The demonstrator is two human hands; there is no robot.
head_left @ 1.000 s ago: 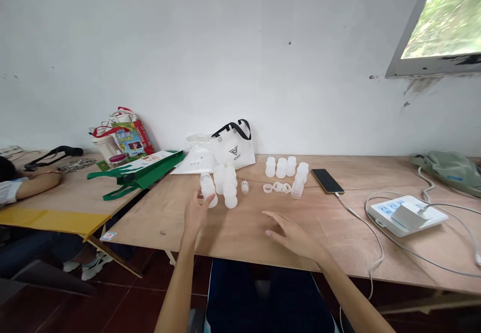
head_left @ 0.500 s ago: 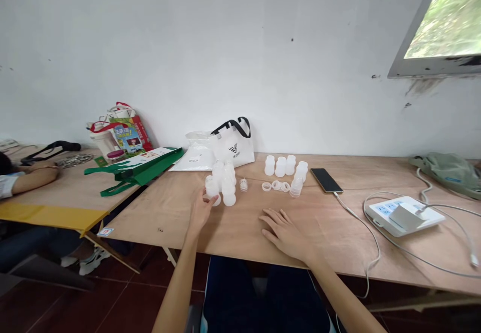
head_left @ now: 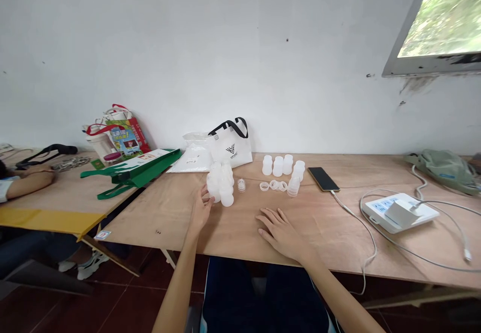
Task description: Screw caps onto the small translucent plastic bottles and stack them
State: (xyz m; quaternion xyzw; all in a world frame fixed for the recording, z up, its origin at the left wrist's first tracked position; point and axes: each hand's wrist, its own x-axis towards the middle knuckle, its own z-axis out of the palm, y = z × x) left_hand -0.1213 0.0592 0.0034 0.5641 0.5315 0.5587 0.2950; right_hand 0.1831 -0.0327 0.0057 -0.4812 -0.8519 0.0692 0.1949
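My left hand (head_left: pixel 200 209) is at the left side of a tight group of translucent white plastic bottles (head_left: pixel 226 196). Its thumb and curled fingers press on the nearest left bottle (head_left: pixel 213 187), which stands against the others; part of the grip is hidden. My right hand (head_left: pixel 280 230) lies flat on the tabletop with its fingers spread, holding nothing. Between the hands, farther back, is a small clear plastic piece (head_left: pixel 241 185). More white bottles (head_left: pixel 278 166) stand at the back right, with several clear rings (head_left: pixel 264 186) and a clear-topped stack (head_left: pixel 293 187) in front.
A white bag with black handles (head_left: pixel 236 147) and a white plastic packet (head_left: pixel 193 157) lie by the wall. To the right are a phone (head_left: pixel 323 179) on a cable and a white power strip (head_left: pixel 398 213). A green bag (head_left: pixel 139 170) bridges toward another table, where a person's arm (head_left: pixel 32 182) rests.
My left hand has brought the leftmost bottle in against the group, closing the gap beside it. My right hand stays flat on the table. The whole view has shifted slightly.
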